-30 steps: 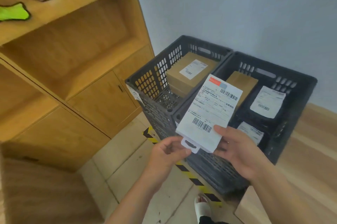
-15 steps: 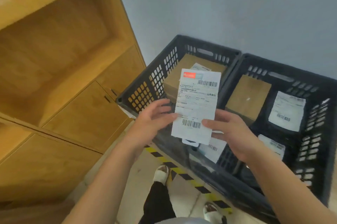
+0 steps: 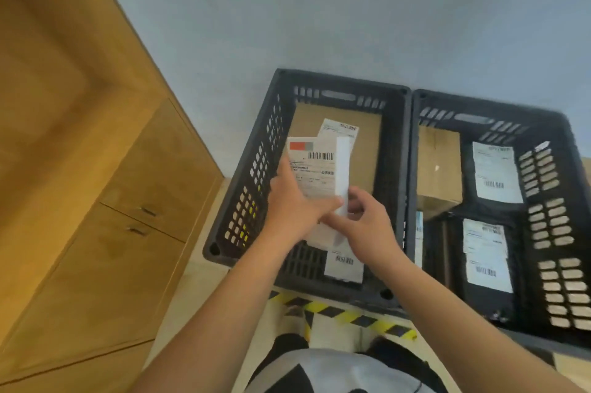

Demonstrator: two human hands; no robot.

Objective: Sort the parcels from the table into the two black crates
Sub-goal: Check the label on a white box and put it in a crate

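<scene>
Parcel [image 3: 315,168], a flat white packet with its label facing up, hangs over the left crate [image 3: 342,79], held by 2 hands. The left hand [image 3: 291,207] grips its left edge, with the fingers along the label and the thumb across the lower part. The right hand [image 3: 367,226] pinches the lower right corner with curled fingers.

The likely risk is an uneven release. If 1 hand lets go first, the packet could swing off the other fingertips and land propped on edge against the brown box [image 3: 364,149] just beyond the fingers. A misread label would also send it to the wrong crate.

Besides that box, the left crate holds a labelled flat packet [image 3: 343,268] below the right wrist. The right crate [image 3: 479,101], right of both hands, holds 1 cardboard box [image 3: 439,165] and 2 black bags, 1 further away [image 3: 495,175] and 1 nearer [image 3: 486,258].
</scene>
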